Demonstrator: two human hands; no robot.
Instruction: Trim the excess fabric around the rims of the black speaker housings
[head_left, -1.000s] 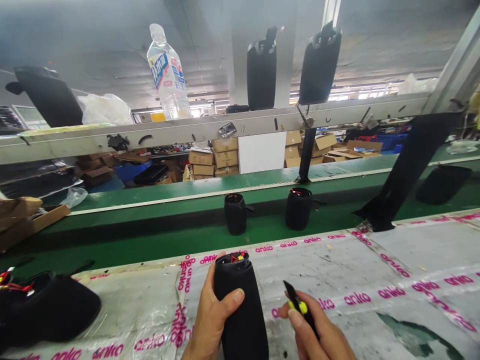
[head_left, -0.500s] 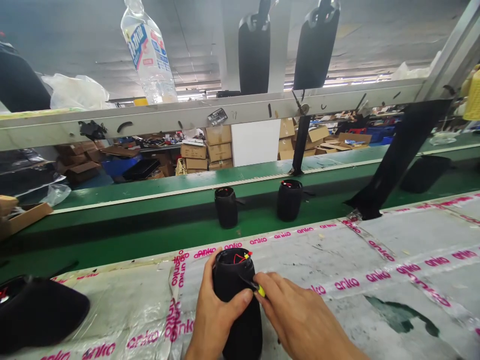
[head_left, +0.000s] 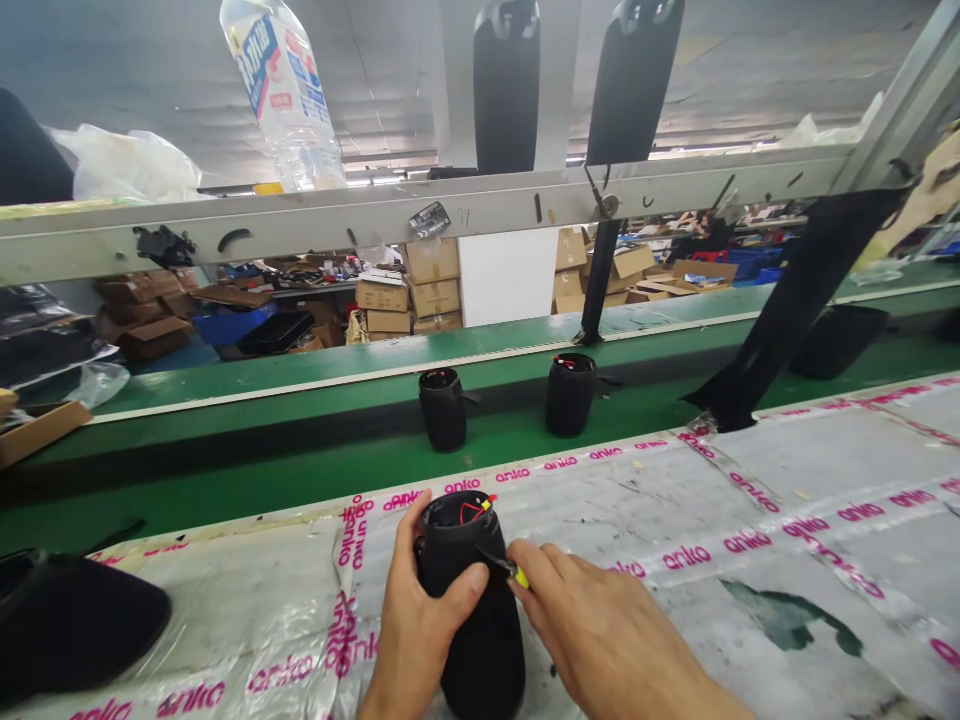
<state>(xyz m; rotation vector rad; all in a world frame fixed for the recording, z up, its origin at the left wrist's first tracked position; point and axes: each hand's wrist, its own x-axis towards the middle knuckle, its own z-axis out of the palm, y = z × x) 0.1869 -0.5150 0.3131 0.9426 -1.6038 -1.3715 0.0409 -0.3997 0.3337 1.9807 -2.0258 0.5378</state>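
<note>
A black cylindrical fabric-covered speaker housing (head_left: pixel 484 630) stands tilted on the table in front of me, its open top facing up. Red wires with a small yellow-and-red connector (head_left: pixel 486 503) show at its rim. My left hand (head_left: pixel 424 610) is wrapped round the housing from the left, thumb across the front. From the right, my right hand (head_left: pixel 592 610) pinches a small tool (head_left: pixel 517 572) with a dark pointed tip and a yellow part. That tip touches the fabric just below the rim; the rest of the tool is hidden by my fingers.
On the green conveyor belt (head_left: pixel 285 450) stand two similar housings (head_left: pixel 444 412) (head_left: pixel 571 398). Another black housing (head_left: pixel 82 620) lies at the left of the taped table (head_left: pixel 645 640). A metal rail (head_left: pixel 300 232) crosses ahead, bearing a plastic bottle (head_left: pixel 292 100). A black-wrapped post (head_left: pixel 795 310) rises at right.
The tool's tip has shifted slightly on the fabric near the rim, and my left thumb has moved a little up and left. The view has shifted slightly. Belt housings have drifted a little left.
</note>
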